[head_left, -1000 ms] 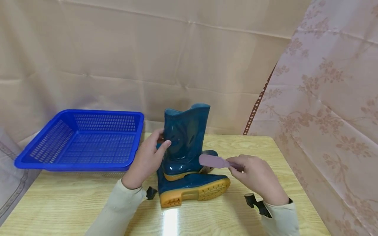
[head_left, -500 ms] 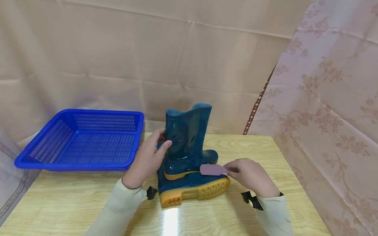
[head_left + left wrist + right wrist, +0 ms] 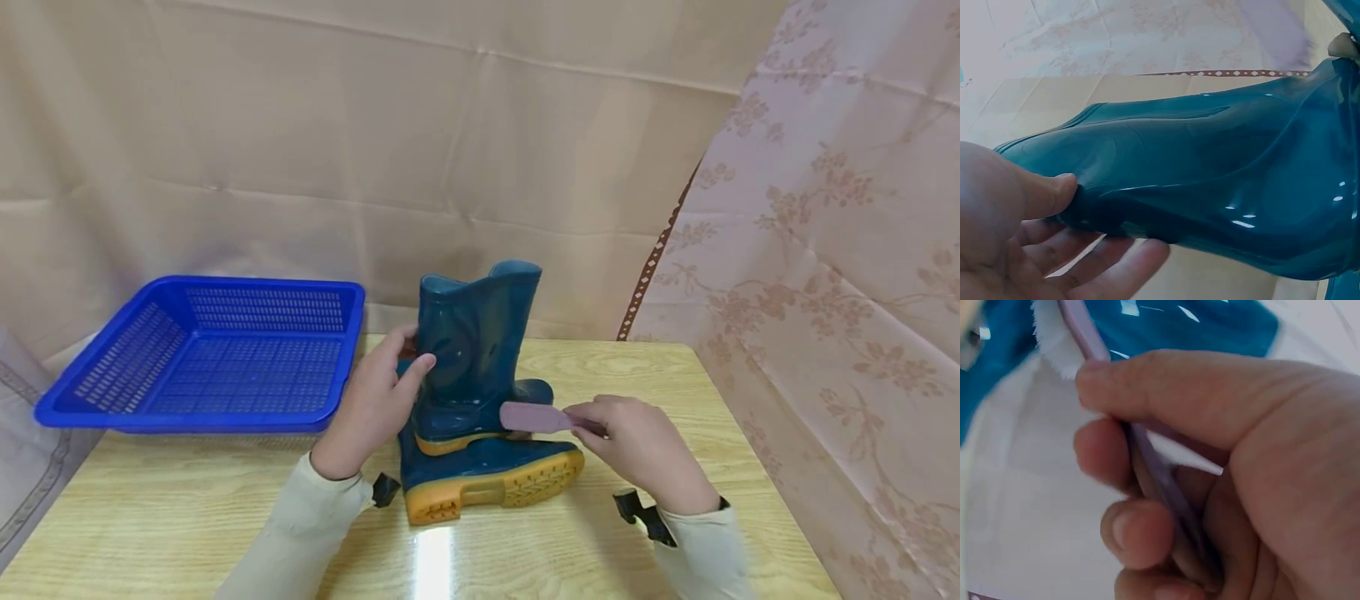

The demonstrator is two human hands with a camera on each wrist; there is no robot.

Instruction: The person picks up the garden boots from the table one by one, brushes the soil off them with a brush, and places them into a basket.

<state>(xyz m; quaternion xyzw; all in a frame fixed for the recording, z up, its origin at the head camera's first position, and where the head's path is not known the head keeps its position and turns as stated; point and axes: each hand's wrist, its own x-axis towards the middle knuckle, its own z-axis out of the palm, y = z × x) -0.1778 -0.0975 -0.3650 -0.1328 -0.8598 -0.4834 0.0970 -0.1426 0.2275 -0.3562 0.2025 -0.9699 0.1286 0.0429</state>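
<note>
A glossy teal rain boot [image 3: 472, 350] stands upright with its toe to the right. My left hand [image 3: 378, 396] grips the back of its shaft, thumb on the near side and fingers behind, as the left wrist view shows. In my right hand [image 3: 637, 446] is a scrub brush [image 3: 534, 417] with a mauve handle, pinched between thumb and fingers. White bristles [image 3: 1057, 344] show under its head in the right wrist view. The brush head overlaps the lower foot of the upright boot in the head view. A second rain boot [image 3: 480, 462] lies on its side in front, yellow sole facing me.
A blue plastic basket [image 3: 348, 358] stands on the left of the wood-grain table [image 3: 187, 517]. A beige curtain [image 3: 465, 150] hangs close behind, and a floral cloth [image 3: 847, 317] borders the right side.
My right hand dips with the brush along the boot's foot, then comes back up and slightly left. The left hand keeps its grip, and the upright boot shifts very little.
</note>
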